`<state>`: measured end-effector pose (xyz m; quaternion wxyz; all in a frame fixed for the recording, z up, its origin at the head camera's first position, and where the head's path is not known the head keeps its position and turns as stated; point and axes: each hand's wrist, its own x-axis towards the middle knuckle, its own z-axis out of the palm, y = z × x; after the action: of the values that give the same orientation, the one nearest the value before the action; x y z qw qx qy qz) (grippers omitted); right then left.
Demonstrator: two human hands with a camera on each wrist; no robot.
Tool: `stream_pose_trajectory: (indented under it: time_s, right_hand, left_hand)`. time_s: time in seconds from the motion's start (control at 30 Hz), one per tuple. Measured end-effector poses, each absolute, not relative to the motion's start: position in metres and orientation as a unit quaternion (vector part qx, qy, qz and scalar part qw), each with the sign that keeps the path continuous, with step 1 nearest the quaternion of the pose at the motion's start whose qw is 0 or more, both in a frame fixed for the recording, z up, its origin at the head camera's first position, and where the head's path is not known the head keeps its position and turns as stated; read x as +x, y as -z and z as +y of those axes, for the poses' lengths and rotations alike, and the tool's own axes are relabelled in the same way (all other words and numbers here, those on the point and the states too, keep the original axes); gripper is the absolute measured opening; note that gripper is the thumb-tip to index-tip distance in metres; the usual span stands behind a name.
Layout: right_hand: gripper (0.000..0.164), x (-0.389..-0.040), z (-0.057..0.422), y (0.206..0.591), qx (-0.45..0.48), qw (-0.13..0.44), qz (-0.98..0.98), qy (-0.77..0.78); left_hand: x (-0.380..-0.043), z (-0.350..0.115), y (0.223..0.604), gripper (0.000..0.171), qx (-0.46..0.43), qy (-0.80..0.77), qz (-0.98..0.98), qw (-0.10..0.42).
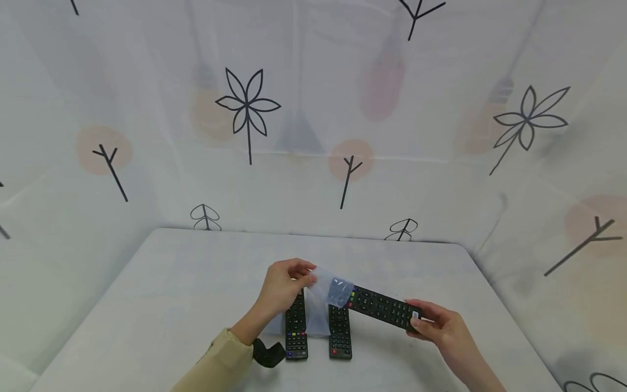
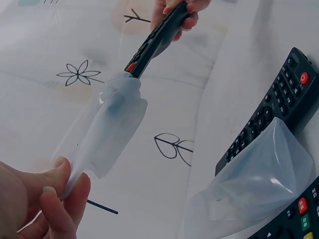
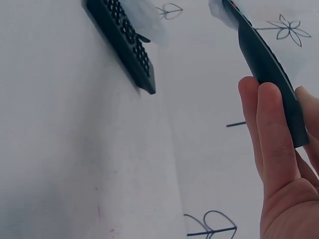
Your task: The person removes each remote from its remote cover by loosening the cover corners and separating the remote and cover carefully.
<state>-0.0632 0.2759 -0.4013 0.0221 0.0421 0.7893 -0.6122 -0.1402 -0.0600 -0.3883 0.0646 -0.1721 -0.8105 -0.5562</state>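
Note:
My right hand [image 1: 443, 326] grips the lower end of a black remote control [image 1: 384, 308], held tilted above the table. Around the remote's far end sits a clear plastic sleeve [image 1: 340, 292], also plain in the left wrist view as a cloudy bag [image 2: 117, 117]. The fingertips of my left hand [image 1: 284, 286] pinch the sleeve's closed-looking end. Below lie two more black remotes, a left one [image 1: 296, 332] partly behind my left hand and a right one [image 1: 340, 335] partly under the held sleeve. In the right wrist view, fingers [image 3: 274, 129] support the back of the held remote [image 3: 269, 64].
Another clear plastic bag [image 1: 317, 316] lies between the two remotes on the white table [image 1: 196, 272]. A black strap or band [image 1: 268, 354] shows at my left cuff. Behind the table hangs a white cloth [image 1: 303, 190] printed with plants.

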Motion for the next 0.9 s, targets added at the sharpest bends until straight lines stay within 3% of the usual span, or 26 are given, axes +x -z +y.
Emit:
stream_pose_trajectory:
  time_s: [0.9]
  right_hand:
    - [0.045,-0.0632,0.2850,0.4037,0.043,0.024,0.791,0.610]
  left_hand:
    - [-0.1435,-0.0579,0.3868,0.016,-0.155,0.559,-0.812,0.067]
